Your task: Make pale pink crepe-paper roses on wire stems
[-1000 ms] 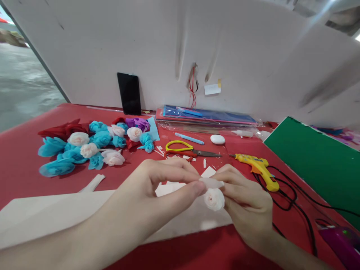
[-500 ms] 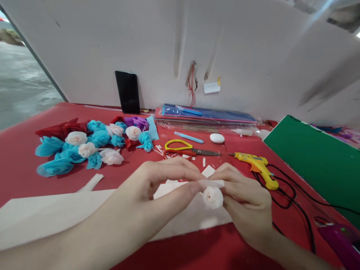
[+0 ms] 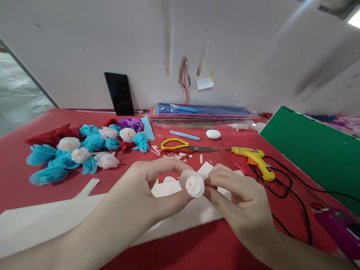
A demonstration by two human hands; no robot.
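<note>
The head camera looks forward and down across the table [image 3: 180,251].

Left fingers [image 3: 168,165] partly behind flower [image 3: 195,186]

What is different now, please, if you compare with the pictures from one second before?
The white flower has moved left, toward the left hand. The pale petal, stretched above the flower earlier, now stands behind its upper left side. The right hand still holds the flower; nothing was clearly let go. The scissors, glue gun and phone stayed in place.
</note>
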